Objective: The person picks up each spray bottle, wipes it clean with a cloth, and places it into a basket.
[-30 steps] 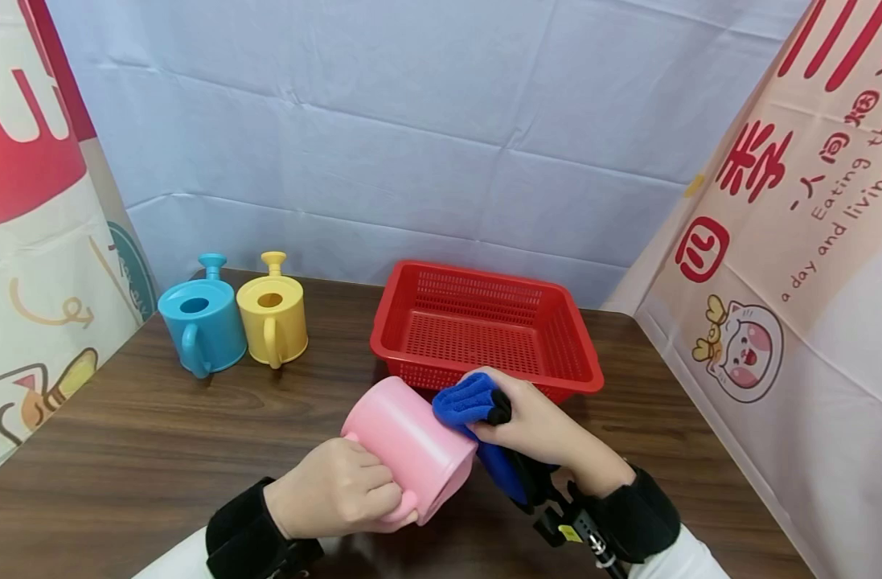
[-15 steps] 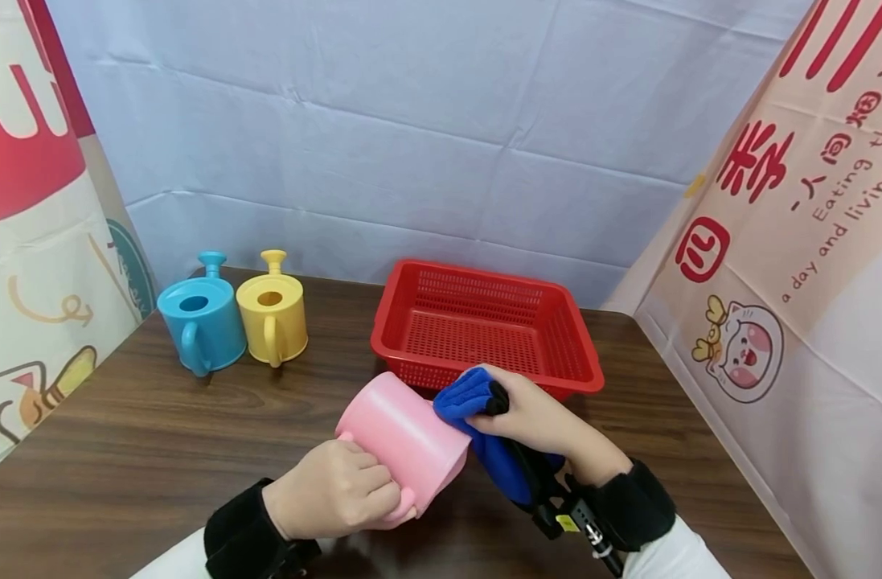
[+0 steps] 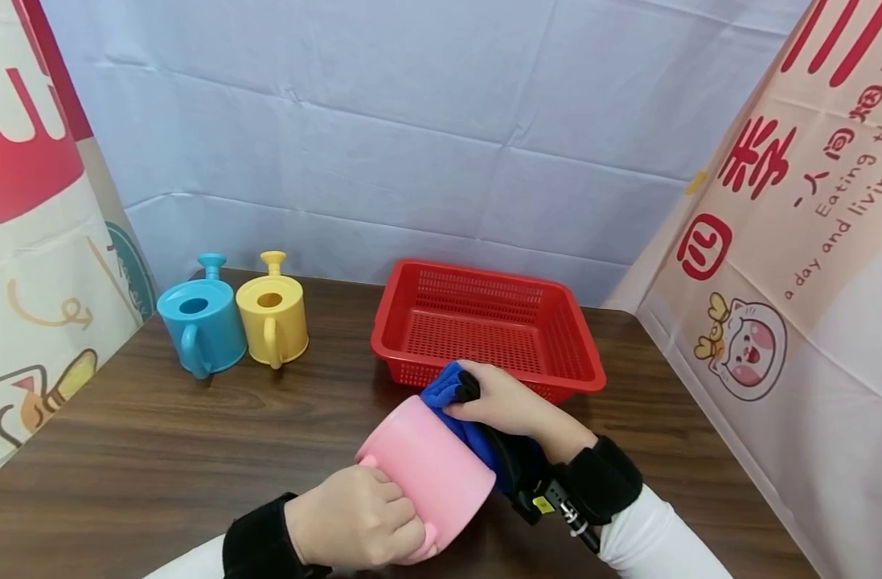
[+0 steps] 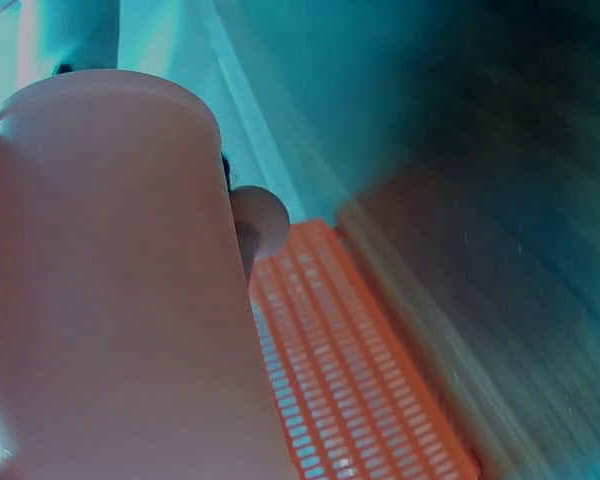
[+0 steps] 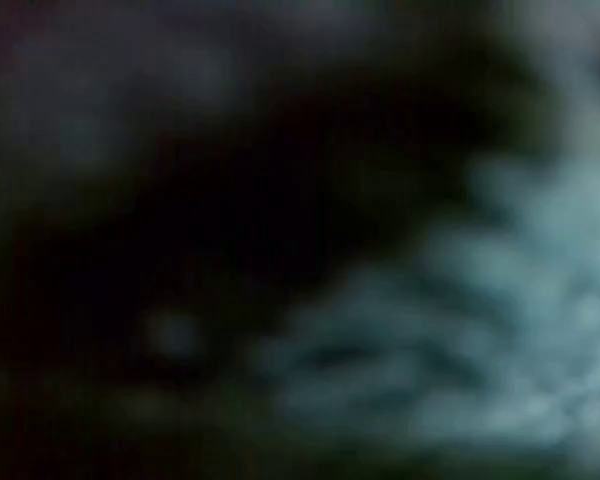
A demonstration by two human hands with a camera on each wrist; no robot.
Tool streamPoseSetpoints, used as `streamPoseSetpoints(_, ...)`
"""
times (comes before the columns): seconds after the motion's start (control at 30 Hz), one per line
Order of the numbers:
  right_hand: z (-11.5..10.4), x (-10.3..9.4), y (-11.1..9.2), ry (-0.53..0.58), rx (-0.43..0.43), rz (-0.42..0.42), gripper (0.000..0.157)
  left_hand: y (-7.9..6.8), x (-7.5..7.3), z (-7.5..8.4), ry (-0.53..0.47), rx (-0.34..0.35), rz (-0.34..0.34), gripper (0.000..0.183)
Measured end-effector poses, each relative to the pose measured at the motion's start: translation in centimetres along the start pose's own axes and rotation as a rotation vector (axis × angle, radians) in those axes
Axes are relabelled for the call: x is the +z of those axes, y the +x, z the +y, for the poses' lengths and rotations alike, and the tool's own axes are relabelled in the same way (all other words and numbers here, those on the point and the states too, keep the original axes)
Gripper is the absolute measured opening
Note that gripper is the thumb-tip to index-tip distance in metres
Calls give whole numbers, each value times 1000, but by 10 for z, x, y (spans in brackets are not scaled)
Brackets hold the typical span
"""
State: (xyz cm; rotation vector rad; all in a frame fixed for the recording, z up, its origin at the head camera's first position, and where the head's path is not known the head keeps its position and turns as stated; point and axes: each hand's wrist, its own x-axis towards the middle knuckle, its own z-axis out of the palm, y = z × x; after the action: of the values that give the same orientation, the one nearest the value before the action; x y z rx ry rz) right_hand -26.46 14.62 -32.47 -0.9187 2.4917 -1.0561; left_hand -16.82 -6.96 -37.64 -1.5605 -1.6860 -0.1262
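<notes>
My left hand (image 3: pixel 364 515) grips the handle of a pink watering can (image 3: pixel 429 466), which is tipped on its side in the air over the table. My right hand (image 3: pixel 509 406) holds a blue cloth (image 3: pixel 441 388) with black edging against the can's far right side. Seen from the left wrist, the can's smooth pink wall (image 4: pixel 120 300) fills the left part, and a round knob-like part (image 4: pixel 262 220) juts out beside it. Dark blur and cloth fill the right wrist view. The can's spout is hidden in the head view.
A red perforated basket (image 3: pixel 477 338) stands just beyond the hands. At the back left, a blue watering can (image 3: pixel 207 334) and a yellow watering can (image 3: pixel 281 322) stand side by side on the wooden table (image 3: pixel 158 450). Cloth curtains (image 3: pixel 383 121) hang around it.
The pink watering can has shifted a little right and toward me, with a changed tilt. My right hand has slid the cloth slightly left and upward along its side.
</notes>
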Motion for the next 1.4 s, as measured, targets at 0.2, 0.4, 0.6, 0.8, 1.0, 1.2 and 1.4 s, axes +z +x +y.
streamPoseSetpoints(0.2, -1, 7, 5, -54, 3, 76, 29, 4, 1, 5, -36, 14, -23, 27)
streamPoseSetpoints(0.4, -2, 4, -5, -47, -6, 61, 33, -2, -3, -4, -35, -92, 57, 32)
streamPoseSetpoints(0.6, -3, 7, -18, -78, -32, 258, 40, -12, -9, -17, -10, -275, 256, 41)
streamPoseSetpoints(0.8, -1, 19, -23, -283, -226, 544, 59, -20, -4, -16, -192, -549, 421, 39)
streamPoseSetpoints(1.0, 4, 22, -20, -629, -447, 815, 68, -18, -1, -7, -481, -1003, 578, 40)
streamPoseSetpoints(1.2, 2, 29, -17, -572, -430, 824, 70, -12, -9, -6, -748, -1389, 664, 39)
streamPoseSetpoints(1.4, -4, 41, -21, -241, -312, 765, 59, -10, -15, -8, -929, -1493, 730, 42)
